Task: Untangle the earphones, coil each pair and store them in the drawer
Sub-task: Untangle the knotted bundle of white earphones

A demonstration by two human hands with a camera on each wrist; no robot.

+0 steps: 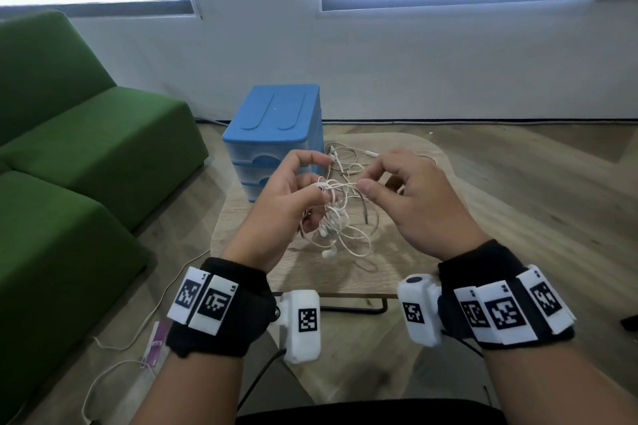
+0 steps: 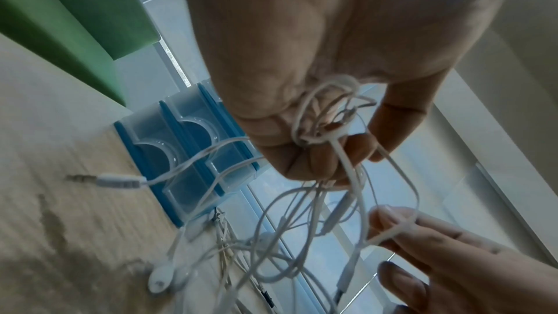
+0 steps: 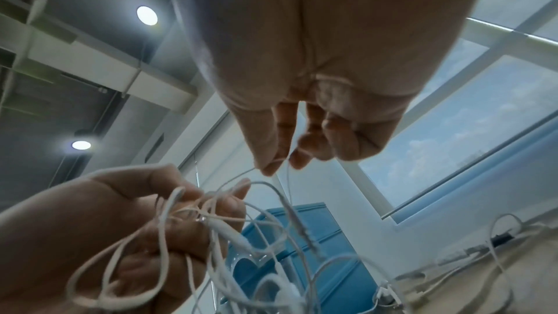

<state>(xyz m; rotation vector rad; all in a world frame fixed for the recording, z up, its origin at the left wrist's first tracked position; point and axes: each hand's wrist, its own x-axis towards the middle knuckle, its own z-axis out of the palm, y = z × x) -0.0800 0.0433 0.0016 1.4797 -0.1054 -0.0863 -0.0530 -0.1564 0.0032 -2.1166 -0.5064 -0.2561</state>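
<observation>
The left hand point(image 1: 286, 203) held a messy bunch of white earphones point(image 1: 340, 217) up above the small wooden table point(image 1: 407, 259). Its fingers were curled round the knot of wires, and the thumb pressed the wires against them. In the left wrist view the knot point(image 2: 324, 113) sat right at the fingertips, with loops hanging down below.

The right hand point(image 1: 417, 203) was just beside the left hand, on its right. Its thumb and first finger pinched one thin wire that ran across to the bunch. The other fingers were curled loosely and held nothing. In the right wrist view the pinched wire point(image 3: 282, 164) came out from between the fingertips.

Two earbuds point(image 1: 329, 252) dangled under the hands, close to the table top. A plug point(image 2: 118, 181) hung out to the side on one wire in the left wrist view.

More white earphone wire point(image 1: 345, 159) lay on the table past the hands, not held by anyone.

A blue box of drawers point(image 1: 272, 134) stood on the table past the left hand. Its drawers were shut.

A green sofa point(image 1: 76, 162) stood far off to the left of the left hand. Both wrists wore black bands with white blocks point(image 1: 203, 304) on them.
</observation>
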